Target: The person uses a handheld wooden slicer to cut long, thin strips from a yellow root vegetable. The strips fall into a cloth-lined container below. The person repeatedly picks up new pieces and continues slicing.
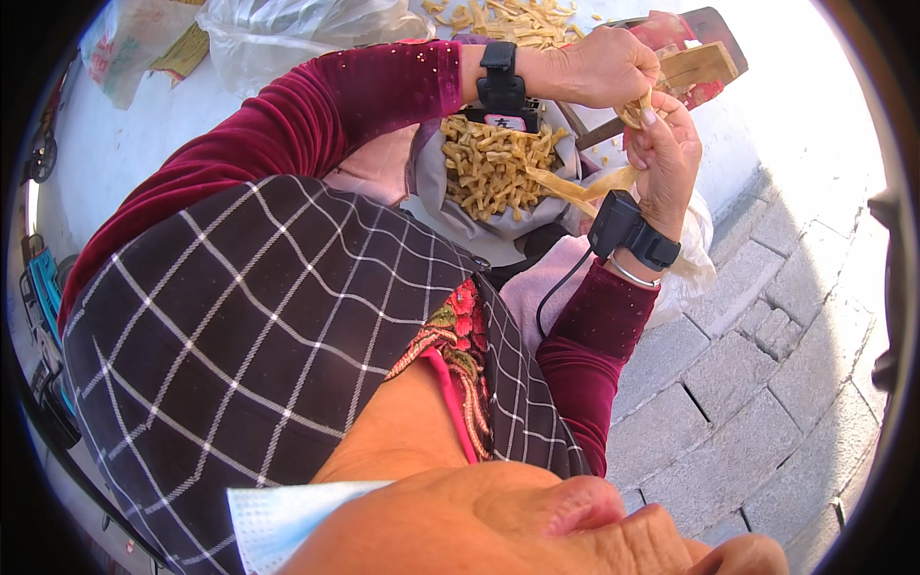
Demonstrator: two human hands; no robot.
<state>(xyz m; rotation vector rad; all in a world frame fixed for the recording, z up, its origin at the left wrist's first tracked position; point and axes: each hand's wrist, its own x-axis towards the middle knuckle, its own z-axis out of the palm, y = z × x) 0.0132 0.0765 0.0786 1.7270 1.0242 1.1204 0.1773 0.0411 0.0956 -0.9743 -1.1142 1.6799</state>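
Observation:
My left hand reaches across from the left, its fingers pinching one end of a narrow, pliable tan strip. Just below it, my right hand grips the same strip near a folded or looped part. The strip's tail trails left over a basin-like container with a grey lining. Short, twisted tan pieces fill this container; their material is uncertain. Each wrist wears a black strapped device, and the left one's label bears writing.
Loose tan strips lie on a pale surface beyond. A wooden block and red material sit at upper right. Clear plastic bags lie upper left; another is beside my right wrist. Grey paving extends at right.

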